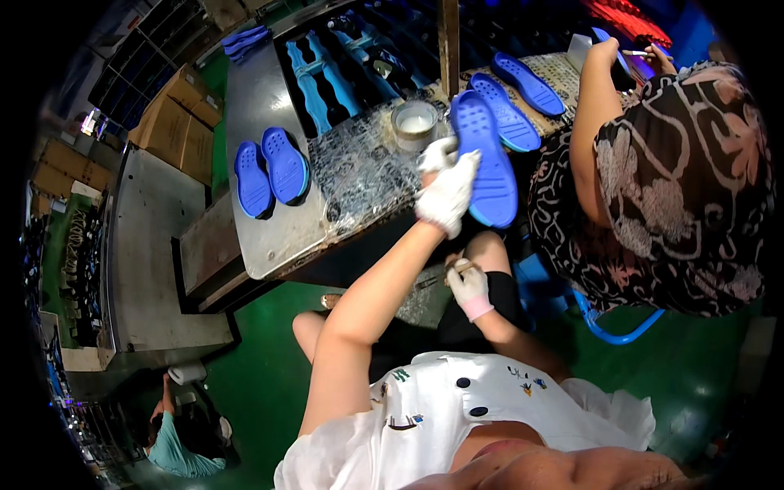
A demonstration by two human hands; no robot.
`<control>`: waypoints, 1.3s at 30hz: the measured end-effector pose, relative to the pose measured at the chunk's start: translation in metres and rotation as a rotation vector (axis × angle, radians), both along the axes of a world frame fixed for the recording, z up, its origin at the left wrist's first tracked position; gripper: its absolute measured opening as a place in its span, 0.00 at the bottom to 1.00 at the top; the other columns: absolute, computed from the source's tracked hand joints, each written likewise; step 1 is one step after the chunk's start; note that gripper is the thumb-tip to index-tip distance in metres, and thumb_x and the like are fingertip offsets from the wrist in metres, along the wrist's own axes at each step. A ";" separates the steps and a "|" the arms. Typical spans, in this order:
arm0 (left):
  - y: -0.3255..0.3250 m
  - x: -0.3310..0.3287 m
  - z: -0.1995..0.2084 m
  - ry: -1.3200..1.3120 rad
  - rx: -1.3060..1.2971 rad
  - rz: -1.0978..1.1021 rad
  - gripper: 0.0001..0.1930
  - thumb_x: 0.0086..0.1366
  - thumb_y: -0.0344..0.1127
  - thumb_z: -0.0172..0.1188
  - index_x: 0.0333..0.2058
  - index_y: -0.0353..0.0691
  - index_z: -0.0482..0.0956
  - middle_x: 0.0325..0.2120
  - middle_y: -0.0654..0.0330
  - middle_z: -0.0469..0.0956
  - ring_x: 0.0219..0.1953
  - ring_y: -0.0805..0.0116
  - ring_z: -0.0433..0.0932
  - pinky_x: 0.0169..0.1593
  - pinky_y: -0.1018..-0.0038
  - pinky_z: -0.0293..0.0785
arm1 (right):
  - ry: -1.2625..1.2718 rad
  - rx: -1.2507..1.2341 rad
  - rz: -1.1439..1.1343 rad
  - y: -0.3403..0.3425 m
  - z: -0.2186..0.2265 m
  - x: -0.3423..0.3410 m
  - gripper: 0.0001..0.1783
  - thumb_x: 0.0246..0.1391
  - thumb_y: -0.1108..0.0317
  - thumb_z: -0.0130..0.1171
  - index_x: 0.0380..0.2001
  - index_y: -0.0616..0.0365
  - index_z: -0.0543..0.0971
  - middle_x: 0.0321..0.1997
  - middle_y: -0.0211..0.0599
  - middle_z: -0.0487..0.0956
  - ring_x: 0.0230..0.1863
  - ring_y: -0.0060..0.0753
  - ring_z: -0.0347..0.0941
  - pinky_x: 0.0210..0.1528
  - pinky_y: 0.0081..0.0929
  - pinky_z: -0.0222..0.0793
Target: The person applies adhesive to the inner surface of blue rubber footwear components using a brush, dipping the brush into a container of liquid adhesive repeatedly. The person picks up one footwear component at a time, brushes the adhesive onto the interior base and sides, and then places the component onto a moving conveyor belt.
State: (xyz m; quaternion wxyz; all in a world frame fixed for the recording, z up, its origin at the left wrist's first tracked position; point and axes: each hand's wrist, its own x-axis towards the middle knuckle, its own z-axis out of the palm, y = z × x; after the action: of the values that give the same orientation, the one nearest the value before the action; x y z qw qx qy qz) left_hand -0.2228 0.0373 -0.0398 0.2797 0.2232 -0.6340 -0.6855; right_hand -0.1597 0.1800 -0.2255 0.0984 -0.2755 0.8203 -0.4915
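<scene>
this is a shoe-making workshop: at ten o'clock, blue, perforated, moulded shoe soles (286, 167) lie as a pair on a grey, metal-topped workbench (278, 237), with light-blue, wavy-edged frames (346, 98) lined up at eleven. brown cardboard boxes (175, 135) stand farther out at ten, a glossy green floor (265, 327) shows at eight, and a co-worker in black, flower-patterned clothing (670, 188) sits at three.

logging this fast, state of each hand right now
Left hand: closed, holding a blue shoe sole.
Right hand: fingers look curled; whether it holds anything cannot be told.
</scene>
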 end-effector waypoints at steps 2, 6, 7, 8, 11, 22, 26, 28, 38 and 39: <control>0.001 -0.043 0.016 -0.060 -0.037 0.007 0.28 0.60 0.39 0.64 0.54 0.29 0.67 0.40 0.50 0.78 0.39 0.67 0.78 0.44 0.71 0.75 | -0.016 0.045 0.017 -0.003 0.004 -0.001 0.10 0.52 0.61 0.58 0.29 0.56 0.80 0.25 0.49 0.79 0.30 0.50 0.79 0.33 0.39 0.74; -0.015 -0.089 0.018 -0.114 -0.278 -0.004 0.25 0.57 0.44 0.65 0.50 0.35 0.74 0.42 0.46 0.78 0.47 0.55 0.76 0.51 0.66 0.72 | -0.146 -0.054 -0.025 -0.002 0.013 0.000 0.09 0.53 0.62 0.59 0.31 0.55 0.81 0.26 0.47 0.80 0.31 0.47 0.80 0.36 0.37 0.74; -0.020 -0.084 0.018 -0.107 -0.502 -0.039 0.21 0.58 0.41 0.64 0.47 0.36 0.77 0.42 0.46 0.78 0.46 0.53 0.76 0.52 0.64 0.72 | -0.150 -0.072 -0.033 -0.002 0.013 0.000 0.09 0.53 0.62 0.59 0.31 0.55 0.81 0.27 0.47 0.81 0.31 0.47 0.80 0.36 0.36 0.74; -0.026 -0.072 0.011 0.039 -0.741 0.054 0.18 0.57 0.38 0.64 0.45 0.37 0.78 0.41 0.47 0.78 0.46 0.53 0.76 0.52 0.63 0.72 | -0.141 -0.060 -0.053 -0.002 0.002 -0.002 0.08 0.53 0.63 0.61 0.31 0.56 0.81 0.26 0.46 0.81 0.31 0.47 0.80 0.36 0.36 0.74; -0.061 0.011 0.012 0.252 -1.207 0.329 0.13 0.51 0.27 0.65 0.38 0.41 0.81 0.39 0.51 0.78 0.45 0.50 0.76 0.51 0.62 0.74 | -0.306 -0.185 -0.014 0.001 -0.012 -0.003 0.06 0.56 0.67 0.60 0.33 0.58 0.79 0.24 0.39 0.80 0.26 0.34 0.79 0.32 0.29 0.73; -0.183 0.225 -0.053 -0.335 -1.173 0.501 0.08 0.56 0.27 0.63 0.36 0.35 0.80 0.50 0.44 0.73 0.51 0.47 0.73 0.56 0.62 0.69 | -0.303 -0.688 -0.038 -0.022 0.101 -0.030 0.04 0.60 0.77 0.52 0.38 0.62 0.75 0.35 0.35 0.76 0.25 0.20 0.70 0.28 0.20 0.69; -0.117 0.257 -0.035 -0.333 -0.734 0.624 0.05 0.54 0.27 0.67 0.29 0.33 0.81 0.58 0.38 0.64 0.58 0.47 0.70 0.60 0.63 0.65 | 0.191 -0.692 -0.005 -0.069 0.187 -0.091 0.05 0.59 0.72 0.56 0.37 0.61 0.77 0.32 0.33 0.78 0.27 0.22 0.73 0.30 0.22 0.70; -0.088 0.272 -0.034 -0.297 -0.540 0.659 0.04 0.53 0.25 0.68 0.28 0.33 0.81 0.59 0.41 0.64 0.59 0.51 0.69 0.61 0.64 0.65 | 0.394 -0.518 -0.041 -0.089 0.216 -0.123 0.05 0.58 0.69 0.58 0.36 0.58 0.78 0.29 0.35 0.81 0.28 0.28 0.76 0.33 0.25 0.71; -0.087 0.282 -0.038 0.270 0.486 0.745 0.14 0.68 0.36 0.59 0.48 0.34 0.73 0.35 0.60 0.79 0.33 0.73 0.78 0.38 0.79 0.75 | 0.608 0.043 0.034 -0.152 0.234 -0.173 0.12 0.56 0.55 0.55 0.31 0.51 0.79 0.28 0.43 0.80 0.33 0.50 0.78 0.35 0.41 0.73; -0.093 0.280 -0.040 0.264 0.519 0.733 0.13 0.68 0.36 0.59 0.46 0.34 0.74 0.35 0.60 0.80 0.33 0.74 0.78 0.38 0.79 0.75 | 0.631 0.006 0.022 -0.152 0.234 -0.173 0.12 0.56 0.56 0.56 0.31 0.51 0.79 0.28 0.43 0.80 0.32 0.49 0.78 0.34 0.41 0.73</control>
State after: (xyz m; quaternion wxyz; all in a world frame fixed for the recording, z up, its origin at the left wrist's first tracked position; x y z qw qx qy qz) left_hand 0.0572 -0.0556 -0.0798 0.5168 0.4058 -0.2798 -0.7000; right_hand -0.3325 0.0275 0.0080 -0.1548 -0.4229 0.8088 -0.3782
